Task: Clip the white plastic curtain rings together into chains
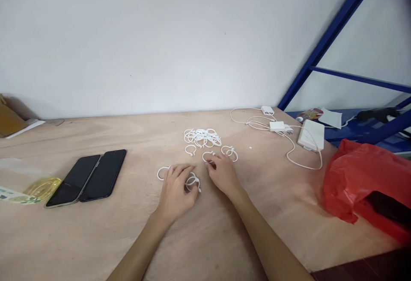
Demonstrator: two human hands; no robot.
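A loose pile of thin white plastic rings (pixel 204 137), each with small clip-like ends, lies on the wooden table beyond my hands. Curved over the tabletop, my left hand (pixel 176 189) has its thumb apart from the fingers. White rings (pixel 193 181) lie in and beside that gap, and another ring (pixel 162 173) shows partly behind the fingers. My right hand (pixel 223 174) has thumb and forefinger closed at the near edge of a single ring (pixel 207 154), which stays on or close to the table. Two overlapping rings (pixel 230 152) lie just past its knuckles, and one ring (pixel 190 149) lies before the pile.
Two dark phones (pixel 91 177) lie side by side at left, near a clear bag with a yellow coil (pixel 43 187). White cables and a charger (pixel 277 126) spread at right, with a white box (pixel 311 135). A red plastic bag (pixel 362 182) sits at the right edge.
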